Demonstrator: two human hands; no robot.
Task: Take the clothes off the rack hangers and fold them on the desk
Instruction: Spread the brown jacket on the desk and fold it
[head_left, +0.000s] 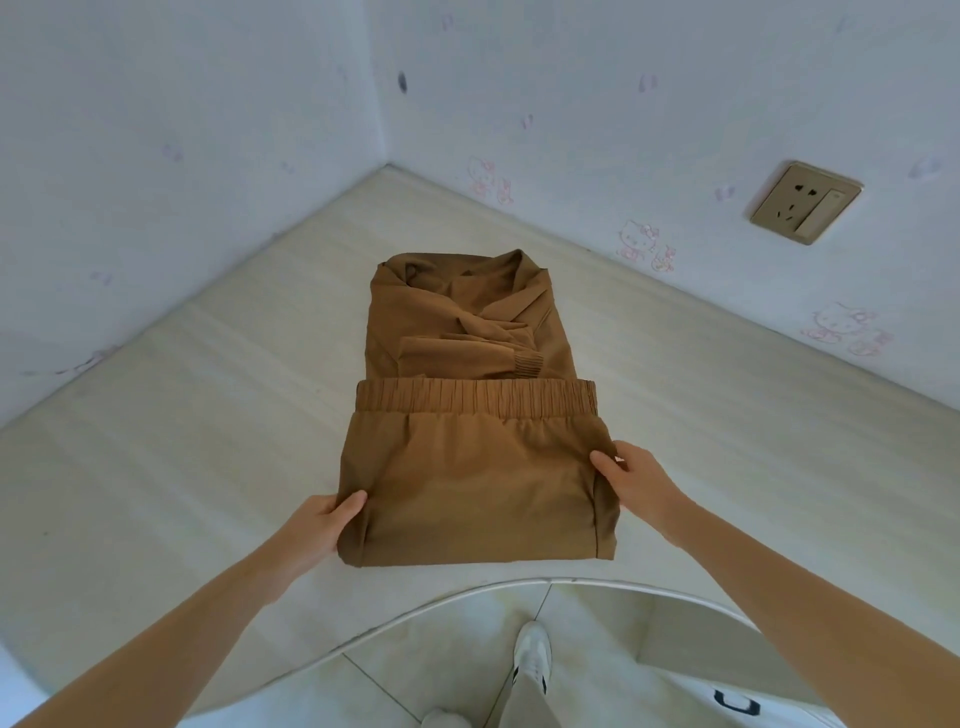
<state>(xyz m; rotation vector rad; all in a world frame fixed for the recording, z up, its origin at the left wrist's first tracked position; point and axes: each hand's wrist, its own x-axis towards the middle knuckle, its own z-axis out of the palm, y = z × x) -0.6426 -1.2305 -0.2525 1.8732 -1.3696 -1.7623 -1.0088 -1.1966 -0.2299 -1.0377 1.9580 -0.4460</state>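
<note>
Folded brown trousers with an elastic waistband lie near the front edge of the pale desk. My left hand grips their left edge, thumb on top. At the right edge, my right hand holds the cloth the same way. Just behind the trousers sits a folded brown top with a collar and a ribbed cuff; the waistband overlaps its near edge. No rack or hangers are in view.
The desk fills a corner between two white walls with faint pink cartoon stickers. A tan wall socket is on the right wall. The desk's curved front edge is close to me, with tiled floor and my white shoe below.
</note>
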